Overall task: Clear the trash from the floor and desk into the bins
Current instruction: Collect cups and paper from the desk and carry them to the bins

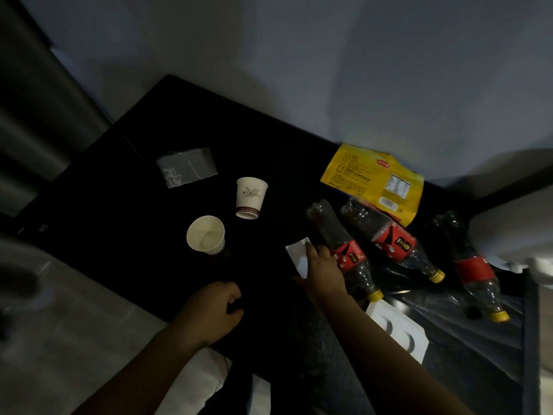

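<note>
1. Head view: left hand [209,310] hangs loose and empty by the surface's [179,115] near edge.
2. Right hand [321,268] rests with straight fingers on a white paper scrap [296,253], just beside a bottle [332,232].
3. That bottle might roll if bumped.

The left hand [214,308] hovers with fingers loosely curled, holding nothing, while the right hand [321,269] reaches farther forward, palm down, fingers stretched nearly straight.
</note>
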Demonstrator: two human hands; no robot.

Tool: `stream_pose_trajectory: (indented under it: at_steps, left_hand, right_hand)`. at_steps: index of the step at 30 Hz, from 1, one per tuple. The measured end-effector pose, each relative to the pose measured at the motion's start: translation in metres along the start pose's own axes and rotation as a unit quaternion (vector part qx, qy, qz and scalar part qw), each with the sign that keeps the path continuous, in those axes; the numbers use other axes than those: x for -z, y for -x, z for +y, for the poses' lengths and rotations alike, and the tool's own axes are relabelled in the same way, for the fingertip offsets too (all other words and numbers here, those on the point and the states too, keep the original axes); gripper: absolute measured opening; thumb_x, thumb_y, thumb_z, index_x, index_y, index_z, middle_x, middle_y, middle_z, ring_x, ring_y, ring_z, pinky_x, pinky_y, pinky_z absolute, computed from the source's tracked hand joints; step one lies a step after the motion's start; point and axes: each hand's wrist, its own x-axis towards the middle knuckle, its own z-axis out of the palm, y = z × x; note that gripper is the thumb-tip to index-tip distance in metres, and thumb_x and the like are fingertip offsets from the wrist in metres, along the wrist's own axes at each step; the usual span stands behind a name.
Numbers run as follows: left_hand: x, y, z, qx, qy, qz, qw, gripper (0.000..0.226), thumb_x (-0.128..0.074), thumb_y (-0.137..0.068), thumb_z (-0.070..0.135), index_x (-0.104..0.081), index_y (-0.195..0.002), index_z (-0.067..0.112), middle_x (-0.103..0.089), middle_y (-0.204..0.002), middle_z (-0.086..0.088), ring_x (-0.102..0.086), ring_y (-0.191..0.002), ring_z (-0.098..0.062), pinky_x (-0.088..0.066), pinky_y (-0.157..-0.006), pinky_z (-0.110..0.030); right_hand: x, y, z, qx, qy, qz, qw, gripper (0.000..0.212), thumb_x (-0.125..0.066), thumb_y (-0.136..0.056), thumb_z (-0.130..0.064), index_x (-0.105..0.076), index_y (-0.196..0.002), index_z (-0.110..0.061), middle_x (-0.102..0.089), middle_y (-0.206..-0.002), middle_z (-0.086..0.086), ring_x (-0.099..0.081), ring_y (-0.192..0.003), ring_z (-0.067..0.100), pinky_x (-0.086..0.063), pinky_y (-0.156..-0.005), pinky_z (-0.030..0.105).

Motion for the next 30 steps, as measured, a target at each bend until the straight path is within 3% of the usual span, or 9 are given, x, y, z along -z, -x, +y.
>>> stream_pose_trajectory:
  at_steps: [5, 9, 14, 25, 28, 30]
  left_hand:
    - [0.002, -0.002, 0.001, 0.011, -0.012, 0.013, 1.000, 0.031, -0.065, -0.085, 0.024, -0.061, -0.115, 0.015, -0.060, -0.111, 0.000, -0.058, -0.102, -0.012, -0.046, -0.086, -0.021]
    - [0.000, -0.003, 0.005, 0.012, -0.011, 0.016, 1.000, 0.032, -0.065, -0.085, 0.024, -0.061, -0.116, 0.015, -0.060, -0.112, 0.001, -0.058, -0.103, -0.012, -0.046, -0.088, -0.021]
    - [-0.006, -0.005, 0.021, -0.002, -0.013, 0.005, 1.000, 0.031, -0.066, -0.084, 0.026, -0.061, -0.114, 0.018, -0.060, -0.109, 0.003, -0.058, -0.102, -0.012, -0.050, -0.090, -0.029]
    - [-0.028, -0.017, 0.080, -0.069, -0.048, -0.036, 0.996, 0.029, -0.063, -0.086, 0.029, -0.060, -0.113, 0.020, -0.058, -0.110, 0.004, -0.056, -0.101, -0.011, -0.050, -0.091, -0.031]
    - [-0.036, -0.020, 0.095, -0.080, -0.054, -0.048, 0.994, 0.028, -0.063, -0.086, 0.029, -0.060, -0.112, 0.020, -0.058, -0.109, 0.003, -0.056, -0.100, -0.010, -0.051, -0.090, -0.031]
    - [-0.041, -0.022, 0.103, -0.085, -0.058, -0.054, 0.993, 0.029, -0.063, -0.086, 0.029, -0.059, -0.113, 0.020, -0.058, -0.110, 0.003, -0.056, -0.100, -0.010, -0.050, -0.091, -0.031]
  right_hand:
    - [-0.010, -0.003, 0.006, -0.004, 0.027, 0.026, 0.999, 0.093, -0.073, -0.077, -0.037, -0.018, -0.149, -0.017, -0.035, -0.136, 0.011, -0.040, -0.120, 0.030, -0.046, -0.090, 0.042]
    - [-0.009, 0.004, 0.015, 0.006, -0.021, 0.027, 0.999, 0.091, -0.074, -0.078, -0.033, -0.019, -0.149, -0.017, -0.037, -0.135, 0.013, -0.040, -0.118, 0.031, -0.044, -0.094, 0.041]
    - [-0.003, 0.038, 0.032, 0.004, -0.054, 0.083, 0.995, 0.091, -0.072, -0.079, -0.039, -0.019, -0.150, -0.020, -0.038, -0.134, 0.009, -0.040, -0.118, 0.027, -0.039, -0.096, 0.035]
    - [-0.008, 0.133, 0.098, -0.097, -0.045, 0.120, 0.987, 0.089, -0.070, -0.077, -0.043, -0.020, -0.149, -0.028, -0.045, -0.130, 0.002, -0.042, -0.114, 0.020, -0.039, -0.093, 0.031]
    - [-0.006, 0.143, 0.120, -0.122, -0.025, 0.121, 0.985, 0.086, -0.068, -0.078, -0.033, -0.022, -0.149, -0.023, -0.044, -0.134, 0.005, -0.042, -0.118, 0.023, -0.039, -0.097, 0.035]
    - [-0.005, 0.146, 0.132, -0.142, 0.004, 0.099, 0.985, 0.087, -0.066, -0.079, -0.037, -0.017, -0.150, -0.024, -0.036, -0.142, 0.005, -0.035, -0.127, 0.024, -0.033, -0.105, 0.038]
